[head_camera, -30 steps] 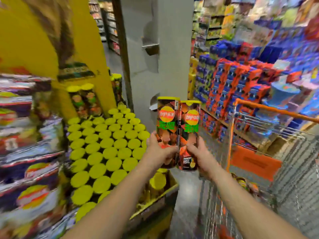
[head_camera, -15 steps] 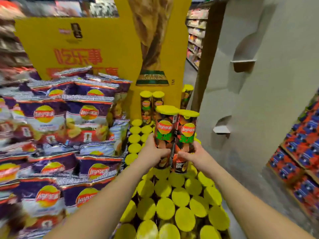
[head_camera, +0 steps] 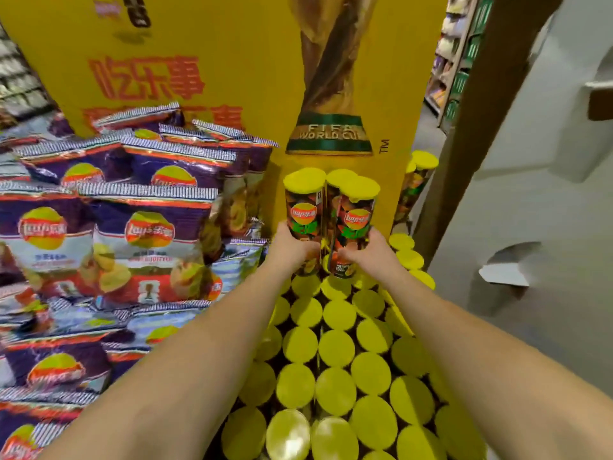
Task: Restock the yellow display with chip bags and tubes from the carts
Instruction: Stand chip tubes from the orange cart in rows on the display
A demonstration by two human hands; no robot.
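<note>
A: Tubes (head_camera: 328,224), one per hand, now upright over the display's (head_camera: 265,78) back edge, no longer by the cart.

B: Left hand (head_camera: 293,250) and right hand (head_camera: 366,257), each grip wrapped round its tube; judging by that, stacking on the lids (head_camera: 335,353) comes next.

Two tubes (head_camera: 328,224) are being held side by side above packed rows of tubes (head_camera: 335,360); chip bags (head_camera: 139,227) are lying left of them, the display board (head_camera: 238,61) standing behind.
</note>
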